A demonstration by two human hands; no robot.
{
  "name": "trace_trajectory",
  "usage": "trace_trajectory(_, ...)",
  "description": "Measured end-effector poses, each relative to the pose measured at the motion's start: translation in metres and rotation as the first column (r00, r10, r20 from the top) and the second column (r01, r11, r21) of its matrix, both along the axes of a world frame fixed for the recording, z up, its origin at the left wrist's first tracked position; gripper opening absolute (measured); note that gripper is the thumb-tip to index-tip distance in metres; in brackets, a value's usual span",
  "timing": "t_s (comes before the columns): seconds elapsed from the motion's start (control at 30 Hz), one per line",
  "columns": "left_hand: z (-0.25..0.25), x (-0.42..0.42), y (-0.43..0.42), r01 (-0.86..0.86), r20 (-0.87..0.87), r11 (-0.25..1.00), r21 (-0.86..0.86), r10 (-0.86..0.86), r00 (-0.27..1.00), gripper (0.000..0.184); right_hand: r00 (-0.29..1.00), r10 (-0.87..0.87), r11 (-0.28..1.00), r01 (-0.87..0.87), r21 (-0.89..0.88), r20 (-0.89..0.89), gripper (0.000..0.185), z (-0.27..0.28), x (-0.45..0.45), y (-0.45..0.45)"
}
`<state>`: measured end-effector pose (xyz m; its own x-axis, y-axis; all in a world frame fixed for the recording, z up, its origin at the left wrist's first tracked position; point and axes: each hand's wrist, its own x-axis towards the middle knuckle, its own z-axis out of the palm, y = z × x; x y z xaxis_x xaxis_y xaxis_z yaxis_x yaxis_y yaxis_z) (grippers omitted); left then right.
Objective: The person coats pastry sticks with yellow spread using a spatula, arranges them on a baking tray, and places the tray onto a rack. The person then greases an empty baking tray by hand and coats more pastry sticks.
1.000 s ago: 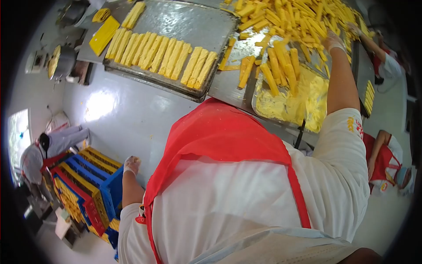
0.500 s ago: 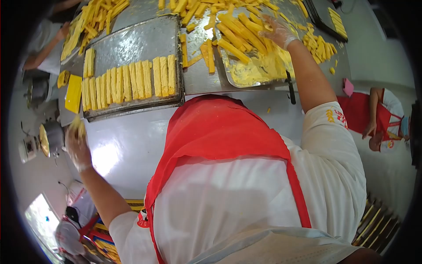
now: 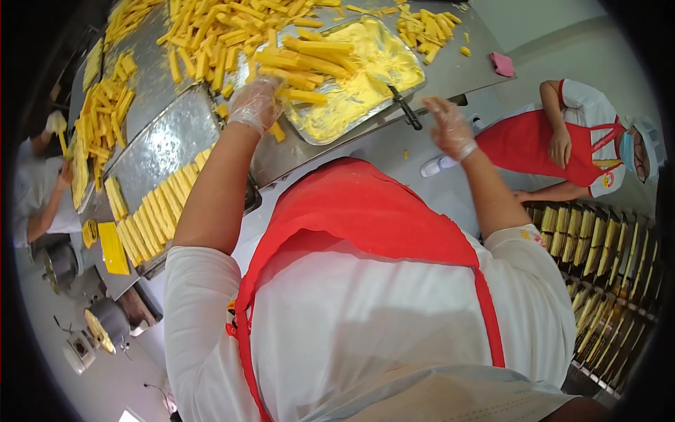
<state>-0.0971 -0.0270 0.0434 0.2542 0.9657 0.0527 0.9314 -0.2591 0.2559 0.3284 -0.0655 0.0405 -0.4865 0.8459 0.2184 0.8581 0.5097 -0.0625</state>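
My left hand (image 3: 256, 105), in a clear plastic glove, curls its fingers at the near ends of a loose pile of yellow sticks (image 3: 316, 60). They look like pieces of cake or bread, and the hand's back partly hides the contact. The pile rests on a metal tray (image 3: 309, 137) smeared with pale yellow cream. A black-handled spreader (image 3: 406, 109) lies over the tray's near right edge. Off the table's edge, right of that handle, my gloved right hand (image 3: 450, 130) is held in the air with fingers apart and nothing in them.
Left of me, a baking tray (image 3: 151, 144) holds a row of coated sticks. Beyond lie heaps of sticks (image 3: 225, 32) and a yellow block (image 3: 114, 247). A co-worker in a red apron (image 3: 520, 144) stands at right beside loaded racks (image 3: 598, 239); another person's hands work at far left.
The view has turned toward the right. My left hand has moved from the baking tray's left side to the stick pile. My right hand has left the pile and drawn back off the table edge.
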Motion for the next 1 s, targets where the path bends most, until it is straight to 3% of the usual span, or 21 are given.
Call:
trace_trajectory(0.03,-0.006,0.000,0.000,0.013,0.016,0.999,0.036,-0.014,1.000,0.034,0.993,-0.011,1.000,0.010,-0.007,-0.117,0.062,-0.004,-0.011,-0.007)
trace_trajectory(0.17,-0.007,0.002,-0.008,0.037,0.160,0.999,0.023,-0.040,0.986,0.028,0.948,-0.013,1.000,0.011,-0.008,-0.317,0.052,-0.020,-0.043,0.010)
trace_trajectory(0.27,-0.004,0.010,-0.012,0.048,0.267,0.999,0.026,-0.053,0.962,0.030,0.904,0.148,0.987,-0.109,0.119,-0.400,0.037,-0.034,-0.047,0.043)
trace_trajectory(0.33,-0.006,0.021,-0.013,0.019,0.266,0.999,0.049,-0.031,0.963,0.031,0.708,-0.030,0.996,-0.034,-0.077,-0.705,0.026,-0.021,-0.054,0.063)
trace_trajectory(0.4,-0.008,0.035,-0.017,-0.027,0.269,0.998,0.063,0.009,0.963,0.032,0.701,0.055,0.994,-0.104,-0.026,-0.711,0.021,-0.025,-0.051,0.099)
trace_trajectory(0.47,-0.011,0.049,-0.016,-0.092,0.410,0.996,-0.001,0.084,0.908,0.030,0.704,0.234,0.956,-0.292,0.027,-0.671,0.019,-0.042,-0.043,0.134)
trace_trajectory(0.5,-0.015,0.055,-0.015,-0.105,0.451,0.994,-0.019,0.102,0.887,0.029,0.729,0.148,0.957,-0.276,-0.088,-0.669,0.016,-0.016,-0.048,0.137)
trace_trajectory(0.53,-0.018,0.060,-0.016,-0.129,0.439,0.991,-0.026,0.128,0.889,0.029,0.717,0.160,0.949,-0.300,-0.093,-0.679,0.016,-0.003,-0.048,0.147)
trace_trajectory(0.6,-0.021,0.074,-0.017,-0.143,0.426,0.990,-0.012,0.134,0.895,0.030,0.694,0.260,0.943,-0.332,0.021,-0.671,0.013,0.007,-0.043,0.164)
trace_trajectory(0.63,-0.019,0.082,-0.019,-0.189,0.421,0.981,-0.033,0.185,0.888,0.029,0.767,0.285,0.948,-0.315,0.050,-0.576,0.011,0.005,-0.043,0.171)
trace_trajectory(0.67,-0.020,0.090,-0.018,-0.206,0.409,0.978,-0.040,0.204,0.889,0.029,0.755,0.292,0.943,-0.330,0.045,-0.587,0.011,-0.002,-0.045,0.174)
trace_trajectory(0.73,-0.030,0.103,-0.016,-0.271,0.410,0.963,0.002,0.247,0.878,0.028,0.765,0.120,0.887,-0.369,-0.278,-0.633,0.010,-0.005,-0.053,0.167)
trace_trajectory(0.8,-0.037,0.115,-0.012,-0.290,0.430,0.957,-0.032,0.275,0.860,0.029,0.815,0.141,0.868,-0.375,-0.326,-0.562,0.010,0.012,-0.060,0.158)
trace_trajectory(0.87,-0.035,0.132,-0.012,-0.371,0.555,0.912,-0.175,0.402,0.728,0.031,0.445,-0.003,0.715,-0.625,-0.314,-0.895,0.015,0.020,-0.071,0.145)
trace_trajectory(0.9,-0.035,0.138,-0.010,-0.372,0.615,0.899,-0.233,0.432,0.660,0.031,0.498,-0.149,0.624,-0.623,-0.472,-0.854,0.017,0.027,-0.071,0.137)
trace_trajectory(0.93,-0.034,0.144,-0.011,-0.385,0.604,0.893,-0.235,0.444,0.662,0.031,0.489,-0.149,0.613,-0.636,-0.469,-0.859,0.017,0.021,-0.068,0.144)
trace_trajectory(1.0,-0.029,0.156,-0.016,-0.409,0.607,0.893,-0.189,0.434,0.666,0.030,0.615,0.235,0.734,-0.620,-0.277,-0.752,0.018,-0.002,-0.053,0.166)
